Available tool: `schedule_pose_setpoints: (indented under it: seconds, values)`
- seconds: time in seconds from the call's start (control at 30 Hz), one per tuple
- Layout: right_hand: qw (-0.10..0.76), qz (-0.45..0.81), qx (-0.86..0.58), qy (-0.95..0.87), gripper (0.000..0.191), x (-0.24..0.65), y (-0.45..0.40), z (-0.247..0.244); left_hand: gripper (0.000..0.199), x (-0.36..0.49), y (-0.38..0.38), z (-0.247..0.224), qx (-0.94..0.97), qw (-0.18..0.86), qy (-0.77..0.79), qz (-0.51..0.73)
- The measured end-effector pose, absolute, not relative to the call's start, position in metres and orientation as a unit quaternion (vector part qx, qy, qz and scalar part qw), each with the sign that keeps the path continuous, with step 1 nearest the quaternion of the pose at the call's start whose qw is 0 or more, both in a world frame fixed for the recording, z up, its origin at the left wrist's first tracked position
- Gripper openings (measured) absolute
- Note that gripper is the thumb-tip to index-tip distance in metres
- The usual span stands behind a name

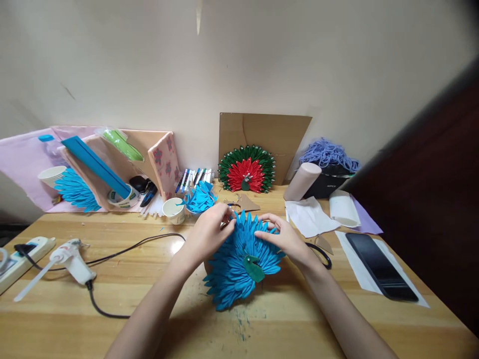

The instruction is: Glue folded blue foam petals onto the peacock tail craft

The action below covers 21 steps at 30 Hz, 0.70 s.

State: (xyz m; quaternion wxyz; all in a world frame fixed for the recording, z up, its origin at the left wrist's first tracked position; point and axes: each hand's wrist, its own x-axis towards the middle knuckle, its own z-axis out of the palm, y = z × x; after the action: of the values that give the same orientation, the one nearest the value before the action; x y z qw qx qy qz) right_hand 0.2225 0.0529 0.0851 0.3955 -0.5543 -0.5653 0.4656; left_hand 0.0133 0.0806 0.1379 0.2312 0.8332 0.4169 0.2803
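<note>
A blue craft peacock (234,269) with layered petal-like feathers and a green head piece (253,268) is held tilted just above the table. My left hand (214,228) is closed, its fingers pinched at the upper left feather edge. Around the upper right feathers, my right hand (283,237) curls with its thumb on the front and the other fingers partly hidden behind. Behind my hands lies a piece of brown cardboard (247,203). Near it, a cup of loose blue pieces (200,198) stands beside a white paper cup (173,209).
At left are a white glue gun (75,262), its black cord and a power strip (28,259). A red-and-green peacock (246,169) leans on cardboard (262,132) at the back. Scissors (322,255), a phone (379,267) and white paper (312,218) lie at right.
</note>
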Motion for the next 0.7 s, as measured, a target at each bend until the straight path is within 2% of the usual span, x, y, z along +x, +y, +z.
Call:
schedule_pose_setpoints:
  seconds: [0.3, 0.7]
  values:
    - [0.408, 0.473, -0.547, -0.558, 0.039, 0.2224, 0.0523, 0.0862, 0.01, 0.0099, 0.0848, 0.1361, 0.815, 0.275, 0.418, 0.292]
    - [0.414, 0.498, -0.544, -0.534, 0.04, 0.2194, 0.0491, 0.0943, 0.011, 0.0096, 0.0842, 0.1357, 0.812, 0.266, 0.422, 0.304]
